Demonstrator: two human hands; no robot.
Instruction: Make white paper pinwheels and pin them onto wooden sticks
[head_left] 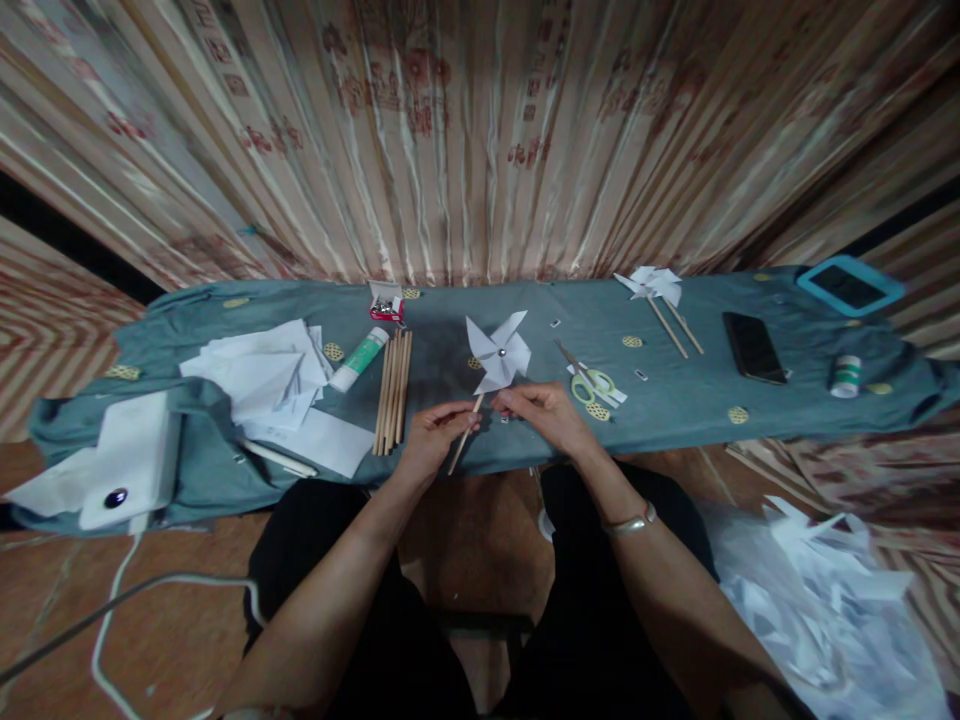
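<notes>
A white paper pinwheel (512,368) with a shiny pin at its centre faces up over the cloth, on a thin wooden stick (458,452). My left hand (433,436) pinches that stick below the blades. Just right of the stick, my right hand (541,410) has its fingertips pressed together under the lower blade. What those fingertips hold, if anything, is too small to make out. Several loose wooden sticks (392,392) lie side by side to the left of my left hand. Scissors with light green handles (592,384) rest beyond my right hand.
Left: white paper sheets (262,370), a glue stick (360,360), a red box of pins (387,304), a pen (279,458) and a white power bank (129,455). Right: finished pinwheels (651,284), a phone (754,347), another glue stick (847,376). A plastic bag of paper pieces (825,590) sits below.
</notes>
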